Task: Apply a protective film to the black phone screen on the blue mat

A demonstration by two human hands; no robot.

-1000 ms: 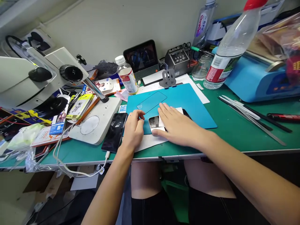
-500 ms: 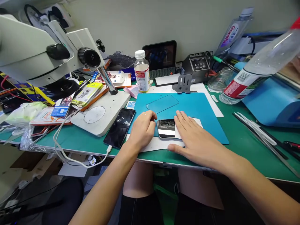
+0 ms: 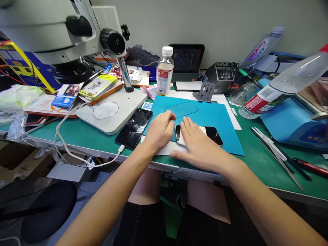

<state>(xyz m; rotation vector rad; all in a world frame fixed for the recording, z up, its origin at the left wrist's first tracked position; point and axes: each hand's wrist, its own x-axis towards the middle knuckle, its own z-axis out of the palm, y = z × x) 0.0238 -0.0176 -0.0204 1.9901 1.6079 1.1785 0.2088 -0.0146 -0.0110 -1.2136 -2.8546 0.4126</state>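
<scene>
A black phone (image 3: 214, 134) lies flat across the front of a blue work mat (image 3: 217, 118), partly covered by a white cloth. My right hand (image 3: 198, 145) lies flat on that cloth over the phone, fingers stretched out. My left hand (image 3: 160, 131) rests at the phone's left end with its fingers curled against the edge; what it grips, if anything, is hidden. A clear glass screen protector (image 3: 181, 108) lies on the mat just behind my hands. A sheet of white paper (image 3: 159, 150) lies under the front of the mat.
A second phone (image 3: 133, 128) with a white cable lies left of the mat, by the microscope base (image 3: 110, 112). A small bottle (image 3: 164, 73), a phone stand (image 3: 205, 92), a soldering station (image 3: 224, 75), a tilted water bottle (image 3: 282, 87) and tweezers (image 3: 271, 153) surround the mat.
The camera has swung to the left and down. My right hand slid left over the cloth, covering the phone's left part and baring its right end. My left hand stayed at the phone's left end.
</scene>
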